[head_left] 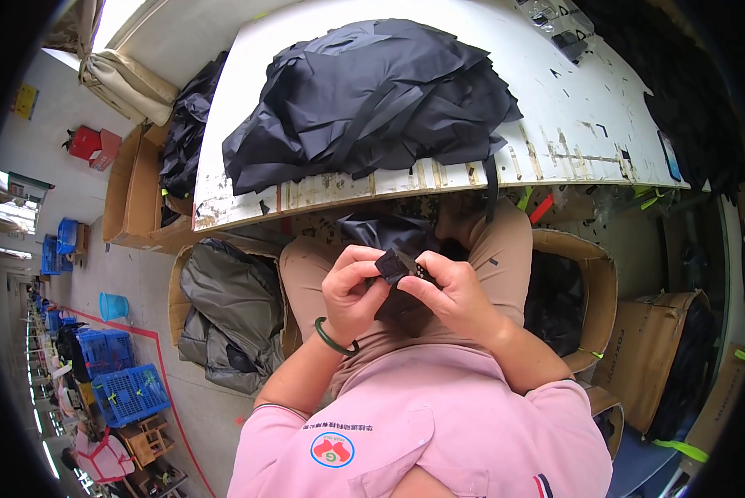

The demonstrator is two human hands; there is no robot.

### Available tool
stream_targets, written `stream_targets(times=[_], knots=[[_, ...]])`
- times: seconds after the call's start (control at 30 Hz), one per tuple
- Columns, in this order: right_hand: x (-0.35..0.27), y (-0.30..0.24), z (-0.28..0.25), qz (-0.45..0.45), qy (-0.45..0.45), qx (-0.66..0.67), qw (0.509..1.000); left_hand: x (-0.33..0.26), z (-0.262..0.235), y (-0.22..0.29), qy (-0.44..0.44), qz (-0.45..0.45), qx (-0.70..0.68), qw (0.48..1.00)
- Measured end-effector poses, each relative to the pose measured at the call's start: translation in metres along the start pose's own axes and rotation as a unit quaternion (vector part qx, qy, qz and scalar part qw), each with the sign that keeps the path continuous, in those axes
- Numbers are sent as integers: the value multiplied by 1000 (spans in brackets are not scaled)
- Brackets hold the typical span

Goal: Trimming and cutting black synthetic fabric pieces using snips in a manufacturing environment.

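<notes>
My left hand (pixel 351 286) and my right hand (pixel 449 286) meet over my lap, both pinching a small piece of black fabric (pixel 395 264). A small dark tool or clip shows at the fabric's right edge under my right thumb; I cannot tell what it is. More black fabric (pixel 381 231) lies on my knees just beyond the hands. A green bangle (pixel 332 339) circles my left wrist. A big heap of black fabric pieces (pixel 372 95) rests on the white worktable (pixel 571 124) in front of me.
A cardboard box (pixel 223 311) at my left holds grey fabric; another box (pixel 584 290) at my right holds black fabric. More cartons stand at the far right. Blue crates (pixel 127 390) and a blue bucket (pixel 113 305) stand on the floor at left.
</notes>
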State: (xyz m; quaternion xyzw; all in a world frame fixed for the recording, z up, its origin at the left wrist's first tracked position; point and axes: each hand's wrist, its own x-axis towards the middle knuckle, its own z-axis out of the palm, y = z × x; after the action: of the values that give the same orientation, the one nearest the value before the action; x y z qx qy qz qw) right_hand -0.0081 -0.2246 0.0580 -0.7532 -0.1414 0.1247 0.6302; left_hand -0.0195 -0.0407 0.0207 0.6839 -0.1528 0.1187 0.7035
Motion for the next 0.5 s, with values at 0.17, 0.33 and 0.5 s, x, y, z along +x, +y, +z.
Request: stream_targets(times=[0.17,0.33,0.5], knots=[[0,6,-20,21,-41,43,998,16,-14,3,-103,-97,-170,975],[4,-11,-38,27,-135,-50,989,21,-21,7,-155,-164,-236,945],[4,-14,-42,-54,-122,-199,971,22,-18,7,-183,-185,-254,931]])
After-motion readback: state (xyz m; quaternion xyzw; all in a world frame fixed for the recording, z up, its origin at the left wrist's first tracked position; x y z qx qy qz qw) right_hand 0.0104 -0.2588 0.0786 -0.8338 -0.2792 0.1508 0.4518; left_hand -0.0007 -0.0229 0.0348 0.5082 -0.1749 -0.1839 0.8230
